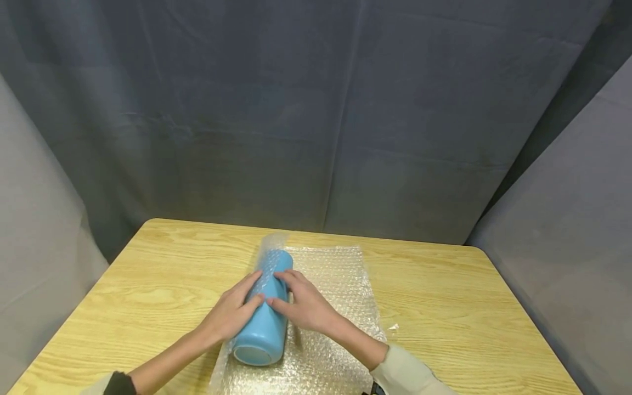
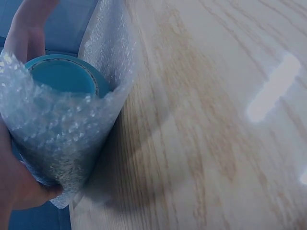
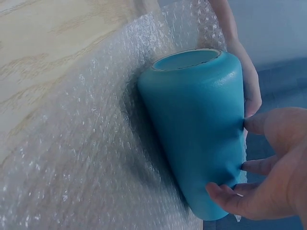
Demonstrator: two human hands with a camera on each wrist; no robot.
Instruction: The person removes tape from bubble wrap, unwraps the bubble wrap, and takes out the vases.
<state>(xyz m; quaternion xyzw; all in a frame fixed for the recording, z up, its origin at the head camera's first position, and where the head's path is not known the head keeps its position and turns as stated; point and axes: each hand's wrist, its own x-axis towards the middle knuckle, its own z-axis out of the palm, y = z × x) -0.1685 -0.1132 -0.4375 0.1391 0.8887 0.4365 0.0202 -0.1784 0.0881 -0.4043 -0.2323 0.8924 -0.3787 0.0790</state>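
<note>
A light blue tapered vase (image 1: 263, 329) lies on its side on a sheet of bubble wrap (image 1: 331, 307), its wide base towards me. The wrap's left edge is drawn up over the vase, as the bubble wrap (image 2: 62, 124) in the left wrist view shows. My left hand (image 1: 232, 314) curves around the vase's left side and holds that edge against it. On the other side, my right hand (image 1: 307, 304) touches the bare blue surface with spread fingertips and thumb. In the right wrist view the vase (image 3: 192, 110) is uncovered on this side. Its far end is partly hidden by wrap.
The sheet spreads to the right of the vase on a wooden table (image 1: 444, 307). A small clear scrap (image 1: 393, 327) lies just past the sheet's right edge. Dark grey cloth (image 1: 296, 109) hangs behind the table, with paler cloth at both sides.
</note>
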